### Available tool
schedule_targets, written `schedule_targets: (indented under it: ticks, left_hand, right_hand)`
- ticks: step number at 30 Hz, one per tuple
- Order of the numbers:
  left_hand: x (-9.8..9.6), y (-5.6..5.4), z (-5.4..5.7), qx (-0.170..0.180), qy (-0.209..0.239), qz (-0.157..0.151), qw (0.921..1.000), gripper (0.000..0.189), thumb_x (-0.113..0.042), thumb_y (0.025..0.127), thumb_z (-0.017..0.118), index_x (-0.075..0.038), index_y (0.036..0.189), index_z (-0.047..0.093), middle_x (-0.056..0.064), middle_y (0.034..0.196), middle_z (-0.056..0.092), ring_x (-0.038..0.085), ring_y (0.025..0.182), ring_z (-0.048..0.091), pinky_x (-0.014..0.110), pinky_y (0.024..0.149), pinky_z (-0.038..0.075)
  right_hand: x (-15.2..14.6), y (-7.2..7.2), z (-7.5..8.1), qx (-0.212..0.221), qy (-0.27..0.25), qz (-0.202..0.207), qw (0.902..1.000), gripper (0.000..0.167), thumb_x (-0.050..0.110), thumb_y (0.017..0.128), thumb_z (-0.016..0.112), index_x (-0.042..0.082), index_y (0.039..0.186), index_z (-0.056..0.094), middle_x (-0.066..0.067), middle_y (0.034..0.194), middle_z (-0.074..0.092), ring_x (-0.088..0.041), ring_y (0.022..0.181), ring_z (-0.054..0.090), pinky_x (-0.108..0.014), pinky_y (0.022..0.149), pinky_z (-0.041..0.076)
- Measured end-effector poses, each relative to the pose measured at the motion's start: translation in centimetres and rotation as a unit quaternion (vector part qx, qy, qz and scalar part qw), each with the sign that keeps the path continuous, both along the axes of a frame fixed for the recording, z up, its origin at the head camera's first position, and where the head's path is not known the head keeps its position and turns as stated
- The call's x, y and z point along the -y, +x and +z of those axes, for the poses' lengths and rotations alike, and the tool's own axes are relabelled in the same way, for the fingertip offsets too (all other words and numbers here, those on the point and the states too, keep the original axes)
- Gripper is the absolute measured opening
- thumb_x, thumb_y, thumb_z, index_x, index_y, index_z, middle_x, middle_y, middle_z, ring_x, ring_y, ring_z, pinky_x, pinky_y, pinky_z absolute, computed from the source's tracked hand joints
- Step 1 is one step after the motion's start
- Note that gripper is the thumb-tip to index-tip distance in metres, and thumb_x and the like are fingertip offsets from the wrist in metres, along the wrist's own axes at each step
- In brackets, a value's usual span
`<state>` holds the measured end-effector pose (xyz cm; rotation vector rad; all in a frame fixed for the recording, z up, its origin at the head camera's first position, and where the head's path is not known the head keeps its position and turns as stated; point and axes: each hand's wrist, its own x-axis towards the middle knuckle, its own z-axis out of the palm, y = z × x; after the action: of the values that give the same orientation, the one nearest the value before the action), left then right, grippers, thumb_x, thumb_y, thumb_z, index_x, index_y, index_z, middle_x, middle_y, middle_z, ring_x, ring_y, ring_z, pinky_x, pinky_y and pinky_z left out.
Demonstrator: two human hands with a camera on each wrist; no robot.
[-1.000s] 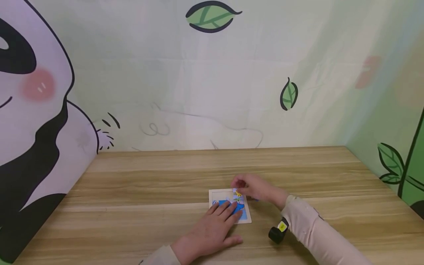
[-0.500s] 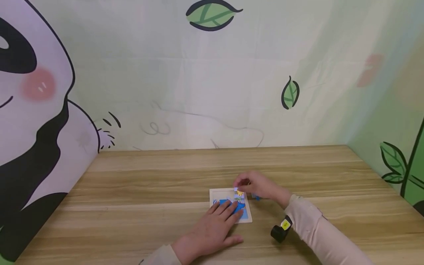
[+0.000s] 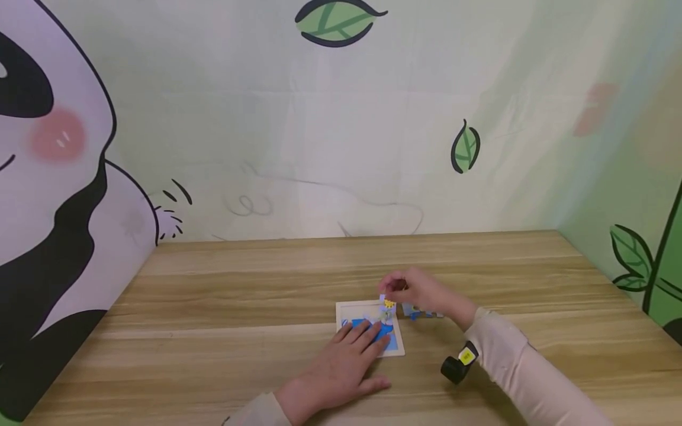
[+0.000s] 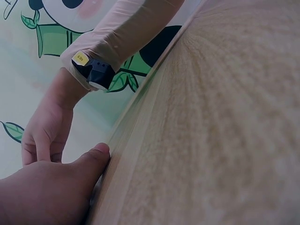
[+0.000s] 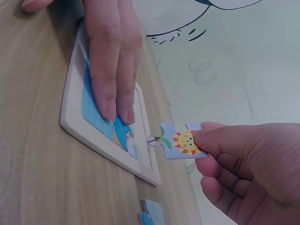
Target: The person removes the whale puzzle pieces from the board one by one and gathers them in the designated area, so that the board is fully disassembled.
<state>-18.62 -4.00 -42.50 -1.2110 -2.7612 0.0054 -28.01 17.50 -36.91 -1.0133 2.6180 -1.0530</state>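
Note:
A square puzzle board (image 3: 370, 354) with a pale raised frame lies on the table, partly filled with blue pieces. My left hand (image 3: 341, 367) rests flat over its lower part, fingers straight on the blue picture. Between thumb and fingers, my right hand (image 3: 415, 291) pinches a jigsaw piece (image 5: 180, 143) printed with a smiling sun and a palm leaf. In the right wrist view the piece is held up off the board, near the frame's far edge. The left wrist view shows my left thumb (image 4: 96, 157) at the tabletop; the board is hidden there.
Loose puzzle pieces (image 3: 418, 312) lie on the table right of the board, partly behind the right hand; one piece (image 5: 153, 212) shows beside the frame in the right wrist view. A black wrist camera (image 3: 457, 368) sits on the right sleeve. The wooden table (image 3: 213, 296) meets a printed wall.
My right hand has lifted the sun piece up and slightly right, away from the board's top right corner. More loose pieces show beneath it. The left hand stays on the board.

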Motion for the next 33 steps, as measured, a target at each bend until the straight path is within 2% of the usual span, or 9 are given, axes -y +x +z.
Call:
schedule_targets:
  ticks: [10,18,24,33]
  left_hand:
    - [0.0,0.1,0.0,-0.013,0.004,0.001,0.9999,0.069,-0.063,0.095,0.037,-0.021,0.149,0.036,0.003,0.155,0.036,0.023,0.144,0.034,0.045,0.116,0.031]
    - [0.0,0.1,0.1,-0.002,0.006,0.001,1.0,0.069,-0.063,0.095,0.035,-0.021,0.15,0.035,0.003,0.156,0.035,0.023,0.144,0.032,0.045,0.117,0.03]
    - [0.0,0.0,0.2,0.01,0.007,0.001,0.9999,0.069,-0.063,0.096,0.034,-0.021,0.15,0.034,0.003,0.156,0.034,0.023,0.145,0.031,0.045,0.117,0.029]
    - [0.0,0.0,0.0,0.003,0.011,0.0,0.9999,0.07,-0.064,0.095,0.035,-0.02,0.15,0.034,0.003,0.156,0.034,0.023,0.145,0.032,0.045,0.117,0.029]
  right_hand:
    - [-0.8,0.5,1.1,-0.011,0.006,-0.018,0.9998,0.007,0.003,0.09,0.063,0.002,0.094,0.068,-0.008,0.089,0.07,-0.009,0.08,0.062,-0.02,0.072,0.052]
    - [-1.6,0.8,1.8,0.003,-0.003,-0.034,0.9994,0.01,0.002,0.091,0.061,0.003,0.095,0.069,-0.009,0.091,0.07,-0.011,0.079,0.061,-0.02,0.072,0.052]
    - [-2.7,0.8,1.9,0.016,-0.003,-0.046,0.9988,0.009,0.003,0.092,0.06,0.002,0.095,0.068,-0.009,0.09,0.069,-0.012,0.078,0.059,-0.021,0.07,0.052]
    - [-4.4,0.9,1.9,-0.003,0.016,-0.06,0.9981,0.009,0.004,0.091,0.062,0.002,0.096,0.069,-0.007,0.089,0.069,-0.011,0.075,0.055,-0.02,0.066,0.05]
